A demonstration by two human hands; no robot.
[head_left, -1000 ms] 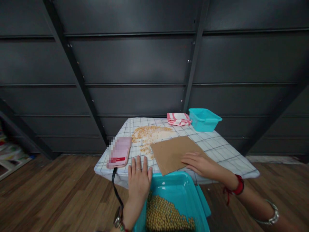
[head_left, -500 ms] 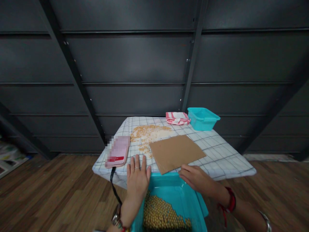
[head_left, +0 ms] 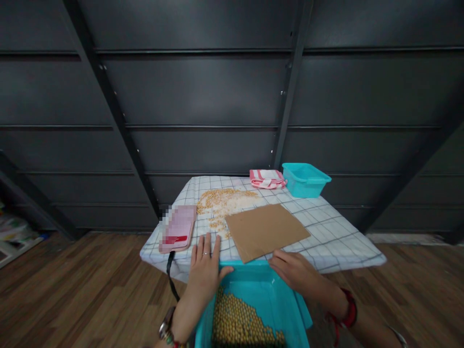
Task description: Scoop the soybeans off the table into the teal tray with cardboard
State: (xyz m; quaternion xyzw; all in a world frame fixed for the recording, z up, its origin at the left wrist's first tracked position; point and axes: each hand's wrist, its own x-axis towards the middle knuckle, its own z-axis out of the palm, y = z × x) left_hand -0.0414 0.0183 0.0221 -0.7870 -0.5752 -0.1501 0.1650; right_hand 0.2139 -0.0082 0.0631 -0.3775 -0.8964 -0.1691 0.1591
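Note:
My left hand (head_left: 205,270) lies flat over the front edge of the table, fingers spread and thumb out over the rim of a turquoise plastic tub (head_left: 266,280). Inside the tub is a heap of round yellowish beans (head_left: 241,321). My right hand (head_left: 292,270) has its fingers curled together at the tub's far right corner, close to the near edge of a brown cardboard sheet (head_left: 268,229). What its fingertips grip, if anything, is hidden. Beyond the left hand, yellow grains (head_left: 223,196) and pale, finer bits are scattered on the checked tablecloth (head_left: 333,232).
A pink phone (head_left: 181,224) with a black strap (head_left: 170,270) lies at the table's left edge. At the back are a folded red-and-white striped cloth (head_left: 267,179) and a smaller turquoise basket (head_left: 306,181). Dark wall panels (head_left: 203,92) rise behind the table.
My left thumb has swung out to the right, away from the fingers, and the left wrist has shifted slightly left. The right hand stays in nearly the same place.

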